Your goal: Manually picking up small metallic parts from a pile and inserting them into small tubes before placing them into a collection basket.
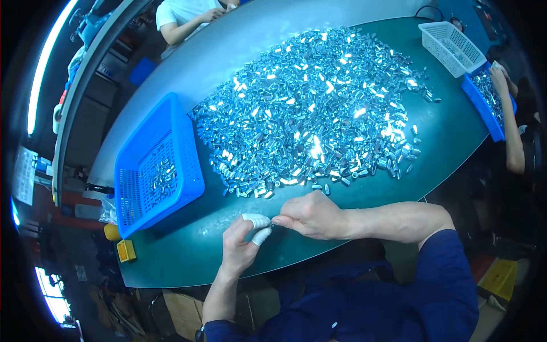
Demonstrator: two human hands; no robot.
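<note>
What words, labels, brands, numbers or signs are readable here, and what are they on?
None can be read.
Pale rectangular sheet, far left: any markings are too blurred.
Heaped shiny silver metal pieces: too small to tell.
Large blue plastic basket beside them: no lettering visible.

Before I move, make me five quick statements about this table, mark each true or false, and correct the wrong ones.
1. The left hand has white coverings on its thumb and a finger. True.
2. The right hand is buried in the pile of metal parts. False: it is at the left hand's fingertips, on the near side of the pile.
3. The large blue basket stands left of the pile. True.
4. That basket is full to the brim. False: parts cover only some of its bottom.
5. The white basket is right of the pile. True.
</note>
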